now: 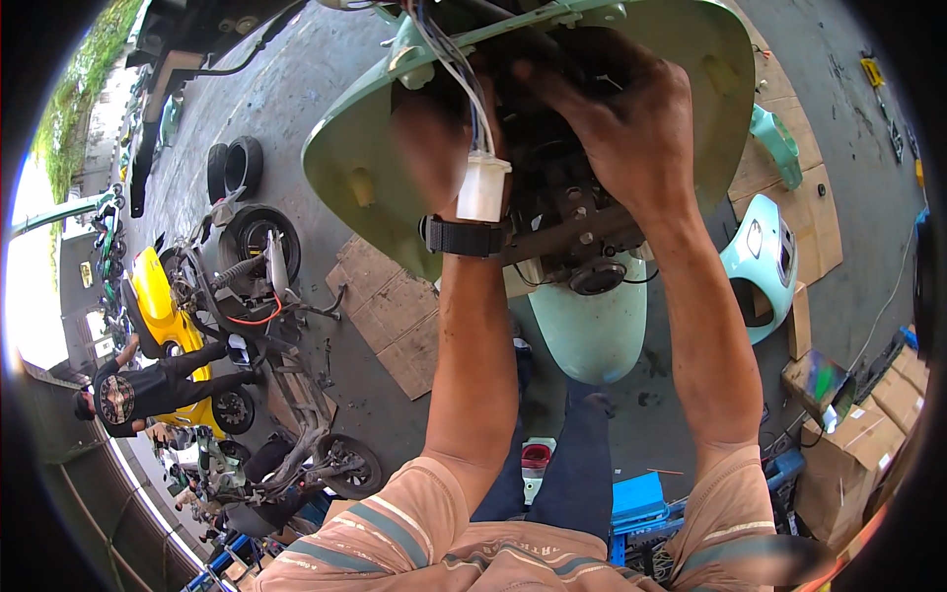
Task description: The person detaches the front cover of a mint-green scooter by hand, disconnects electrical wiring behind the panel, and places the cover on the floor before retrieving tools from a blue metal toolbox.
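My left hand (431, 148) and right hand (643, 133) are apart in the green shell (345, 148), by dark parts (552, 158); I can't tell if they grip. A white plug (482, 189) hangs below the shell's top edge.

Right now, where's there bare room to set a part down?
The floor looks bare between the cardboard at right and the yellow tools, with a narrower strip between the tyres and green shell. It's crowded around the boxes and stripped bike, and within the shell, by the left hand and right hand.
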A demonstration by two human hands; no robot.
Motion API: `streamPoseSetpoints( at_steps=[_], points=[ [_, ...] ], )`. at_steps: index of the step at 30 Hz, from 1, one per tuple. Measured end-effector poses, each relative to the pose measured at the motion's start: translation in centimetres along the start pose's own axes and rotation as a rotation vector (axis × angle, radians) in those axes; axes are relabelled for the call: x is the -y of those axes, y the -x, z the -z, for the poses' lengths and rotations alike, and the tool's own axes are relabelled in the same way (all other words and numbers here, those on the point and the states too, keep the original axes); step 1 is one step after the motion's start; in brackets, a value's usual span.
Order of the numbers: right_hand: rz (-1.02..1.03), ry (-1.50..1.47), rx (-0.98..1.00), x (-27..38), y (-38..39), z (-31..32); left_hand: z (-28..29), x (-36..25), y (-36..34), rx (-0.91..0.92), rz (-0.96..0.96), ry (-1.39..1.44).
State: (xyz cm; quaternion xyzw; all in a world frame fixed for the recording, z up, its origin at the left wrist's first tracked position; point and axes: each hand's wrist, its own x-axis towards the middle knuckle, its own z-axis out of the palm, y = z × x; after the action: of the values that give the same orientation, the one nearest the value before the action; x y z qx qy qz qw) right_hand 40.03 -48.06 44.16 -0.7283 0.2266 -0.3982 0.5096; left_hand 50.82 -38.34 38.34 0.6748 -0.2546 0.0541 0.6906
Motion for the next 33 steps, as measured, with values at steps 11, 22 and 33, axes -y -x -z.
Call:
streamPoseSetpoints(
  at_steps=[11, 22, 33],
  points=[
    [0.106, -0.031, -0.062, 0.1, -0.3, -0.9, -1.5, -2.4, -0.6, 0.045, -0.075, 0.057],
    [0.077, 0.245, -0.233, 1.2, 1.3, -2.5, 5.9, 0.0, -4.9, 0.515, 0.176, -0.162],
    [0.11, 0.29, -0.384, 1.1, 1.7, -3.1, 2.3, -3.6, -7.1, 0.849, 1.007, 0.624]
  ],
)
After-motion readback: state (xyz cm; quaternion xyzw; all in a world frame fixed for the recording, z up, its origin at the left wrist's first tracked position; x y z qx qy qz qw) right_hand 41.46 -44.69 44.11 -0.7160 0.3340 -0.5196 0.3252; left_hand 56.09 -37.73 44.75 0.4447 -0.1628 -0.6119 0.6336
